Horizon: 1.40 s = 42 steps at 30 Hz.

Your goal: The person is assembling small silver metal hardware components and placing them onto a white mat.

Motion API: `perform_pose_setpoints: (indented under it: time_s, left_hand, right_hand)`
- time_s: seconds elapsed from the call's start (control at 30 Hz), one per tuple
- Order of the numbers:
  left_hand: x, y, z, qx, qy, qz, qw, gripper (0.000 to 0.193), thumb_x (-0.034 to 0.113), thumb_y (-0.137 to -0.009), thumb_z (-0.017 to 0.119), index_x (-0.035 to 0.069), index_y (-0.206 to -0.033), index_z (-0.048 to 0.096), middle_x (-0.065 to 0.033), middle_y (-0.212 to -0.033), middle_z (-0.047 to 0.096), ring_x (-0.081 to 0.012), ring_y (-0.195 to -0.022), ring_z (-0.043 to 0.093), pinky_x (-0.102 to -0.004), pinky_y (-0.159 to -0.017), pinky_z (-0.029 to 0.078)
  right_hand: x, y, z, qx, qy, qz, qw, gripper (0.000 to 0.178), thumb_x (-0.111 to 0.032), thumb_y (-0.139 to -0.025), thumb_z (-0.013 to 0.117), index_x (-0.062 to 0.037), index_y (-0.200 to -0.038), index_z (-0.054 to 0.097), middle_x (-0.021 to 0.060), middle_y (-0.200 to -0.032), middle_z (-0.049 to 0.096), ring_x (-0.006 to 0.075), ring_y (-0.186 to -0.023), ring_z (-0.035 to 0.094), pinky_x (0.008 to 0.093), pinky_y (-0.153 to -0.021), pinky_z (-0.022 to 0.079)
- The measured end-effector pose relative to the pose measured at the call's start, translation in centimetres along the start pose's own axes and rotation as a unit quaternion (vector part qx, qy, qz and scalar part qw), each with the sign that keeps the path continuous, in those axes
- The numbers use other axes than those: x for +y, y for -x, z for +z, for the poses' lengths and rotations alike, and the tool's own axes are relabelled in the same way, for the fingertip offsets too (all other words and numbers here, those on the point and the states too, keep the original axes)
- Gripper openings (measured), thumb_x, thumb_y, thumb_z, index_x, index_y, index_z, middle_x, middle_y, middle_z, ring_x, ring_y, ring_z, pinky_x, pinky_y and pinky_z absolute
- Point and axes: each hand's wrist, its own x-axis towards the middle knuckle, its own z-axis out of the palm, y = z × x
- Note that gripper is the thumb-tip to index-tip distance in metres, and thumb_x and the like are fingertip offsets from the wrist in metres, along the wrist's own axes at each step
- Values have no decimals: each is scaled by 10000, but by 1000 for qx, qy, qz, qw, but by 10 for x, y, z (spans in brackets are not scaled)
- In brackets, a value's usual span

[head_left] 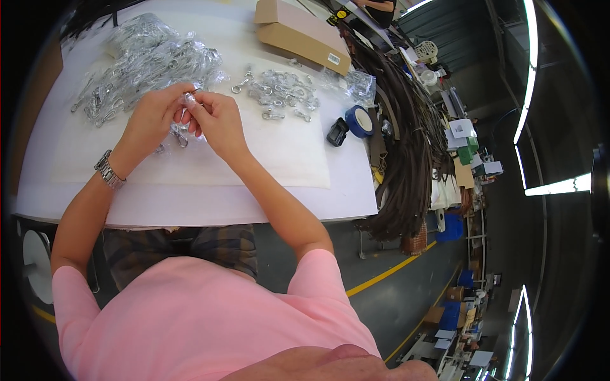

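- Pink T-shirt (210,311) and plaid shorts (181,251) of the wearer nearest the camera; shorts partly under the table edge.
- White table (352,197); paler sheet (286,159) spread over most of its top.
- Left hand (154,113): metal-link wristwatch (110,169) on its wrist; fingers curled, thumb and fingertips closed in a pinch on a small shiny wrapped piece (189,98).
- Right hand (220,120): thumb and index pinching the same piece, other fingers curled inward; fingertips of both hands meet around it. Piece is held above the sheet; its exact form is hidden by the fingers.
- Loose metal hooks (180,138) on the sheet just below the hands.
- Small black case (337,132) right of the hands, just beside a blue tape roll (351,122).
- Scattered cluster of snap hooks (283,92) beyond the right hand; single swivel hook (242,82) at its left side.
- Large heap of film-wrapped hooks (152,63) beyond the left hand.
- Clear plastic bags (361,87) near the end of a long cardboard box (305,38).
- Dark brown straps (406,140) in a long bundle past the table's right edge.
- Far top: another person's black sleeve (382,6).
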Motion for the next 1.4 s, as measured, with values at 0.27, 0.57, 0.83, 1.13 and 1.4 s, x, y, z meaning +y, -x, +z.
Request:
perform_pose_setpoints:
  time_s: [0.27, 0.57, 0.83, 1.13, 1.4]
  left_hand:
    - [3, -13, 8, -46, 163, -66, 983, 238, 121, -1017, 548, 10, -1196, 657, -35, -719, 620, -101, -606, 564, -255, -575, 455]
    - [-20, -20, -31, -34, 333, -173, 926, 229, 171, -1023, 591, -1, -1115, 710, 39, -689, 571, -10, -522, 403, -201, -442, 279]
    - [-7, -14, -42, 13, 206, -157, 966, 223, 192, -980, 603, 34, -980, 759, 8, -693, 649, -32, -605, 540, -219, -549, 409]
    - [-15, -18, -13, 18, 154, -61, 986, 200, 182, -922, 635, 15, -953, 741, -53, -685, 697, -126, -647, 654, -297, -638, 501]
    - [-24, -16, 0, 52, 45, 105, 992, 198, 196, -908, 684, 1, -896, 714, -61, -720, 730, -171, -709, 712, -317, -681, 541]
  right_hand:
    - [-2, 12, -6, 52, 23, -13, 998, 183, -96, -1023, 587, 45, -981, 694, 56, -775, 692, 76, -601, 598, 228, -522, 465]
    - [-12, 13, -114, 277, 670, -252, 641, 296, -139, -918, 715, 2, -1176, 676, 135, -1123, 704, 269, -1002, 677, 376, -805, 540]
    - [-11, 9, 9, -72, 558, -108, 820, 334, -342, -864, 778, -43, -983, 689, 115, -942, 686, 316, -838, 668, 442, -722, 514]
    - [11, 16, -18, -13, 513, -144, 846, 161, -98, -874, 654, 13, -983, 696, 148, -830, 708, 307, -697, 681, 413, -664, 531]
    - [-3, 1, -23, 10, 109, -8, 994, 210, -127, -1023, 548, 48, -982, 658, 69, -757, 659, 116, -638, 633, 275, -614, 551]
